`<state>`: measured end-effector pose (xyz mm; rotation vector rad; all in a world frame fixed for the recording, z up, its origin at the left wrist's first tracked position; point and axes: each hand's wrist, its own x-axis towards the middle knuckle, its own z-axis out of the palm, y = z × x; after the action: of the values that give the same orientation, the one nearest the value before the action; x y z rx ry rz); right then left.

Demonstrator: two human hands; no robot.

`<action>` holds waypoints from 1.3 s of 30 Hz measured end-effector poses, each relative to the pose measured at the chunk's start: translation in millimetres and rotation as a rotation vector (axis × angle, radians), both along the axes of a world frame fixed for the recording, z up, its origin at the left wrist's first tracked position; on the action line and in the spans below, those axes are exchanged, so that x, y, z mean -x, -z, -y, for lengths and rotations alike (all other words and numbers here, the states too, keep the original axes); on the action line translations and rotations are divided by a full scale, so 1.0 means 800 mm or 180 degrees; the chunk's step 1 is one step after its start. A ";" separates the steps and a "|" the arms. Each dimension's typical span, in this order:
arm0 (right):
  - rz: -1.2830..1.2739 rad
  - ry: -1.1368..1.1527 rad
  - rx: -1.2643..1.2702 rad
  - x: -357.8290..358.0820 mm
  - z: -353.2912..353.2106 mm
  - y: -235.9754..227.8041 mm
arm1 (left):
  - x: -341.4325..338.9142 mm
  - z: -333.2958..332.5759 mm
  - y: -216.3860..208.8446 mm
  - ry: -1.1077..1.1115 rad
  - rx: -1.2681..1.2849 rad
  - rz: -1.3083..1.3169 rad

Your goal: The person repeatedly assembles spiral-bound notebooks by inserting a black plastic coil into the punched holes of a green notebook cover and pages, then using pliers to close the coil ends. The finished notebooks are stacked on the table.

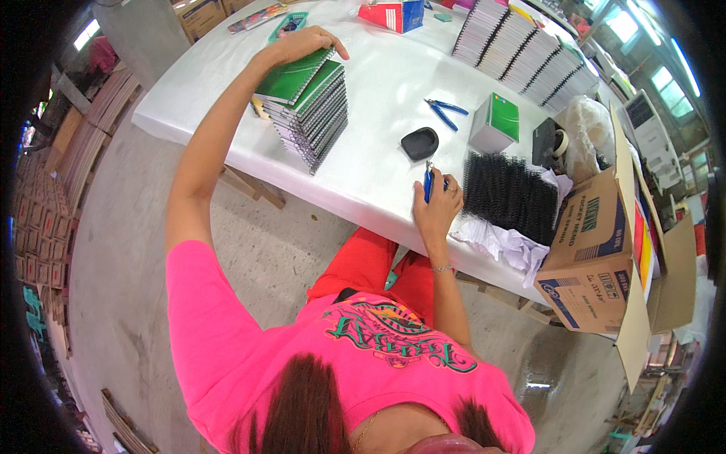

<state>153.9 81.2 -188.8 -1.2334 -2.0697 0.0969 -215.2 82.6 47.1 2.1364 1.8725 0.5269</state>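
A tall stack of green-covered spiral notebooks (321,113) stands on the left part of the white table. My left hand (306,47) reaches over its far side, fingers curled on the edge of the top spiral notebook (295,79). That notebook sits askew on the others, toward the left. Near the table's front edge, my right hand (439,208) is closed around blue-handled cutting pliers (429,181), their jaws pointing away from me. Just beyond the jaws lies a small black dish (420,143). Farther back rests a second pair of blue-handled pliers (446,112), handles spread.
Black plastic spiral coils (507,193) lie on crumpled white paper (503,246) right of my right hand. Beside them stands an open cardboard box (594,227). A green-topped block of small pads (495,123) and long rows of bound notebooks (522,57) are farther back.
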 end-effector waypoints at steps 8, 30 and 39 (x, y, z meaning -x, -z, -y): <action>-0.0016 -0.0048 0.0113 0.001 0.005 -0.007 | 0.000 -0.015 0.045 0.0289 -0.0307 0.0213; -0.0010 -0.0008 0.0102 0.002 0.004 -0.007 | -0.005 -0.015 0.056 0.0186 -0.0483 0.0109; 0.0000 -0.0012 0.0113 -0.001 0.003 -0.005 | -0.004 -0.019 0.061 0.0208 -0.0549 0.0144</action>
<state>154.6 78.6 -185.2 -1.2508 -2.0785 0.1361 -212.0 97.8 -2.0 2.2636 1.7849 0.7404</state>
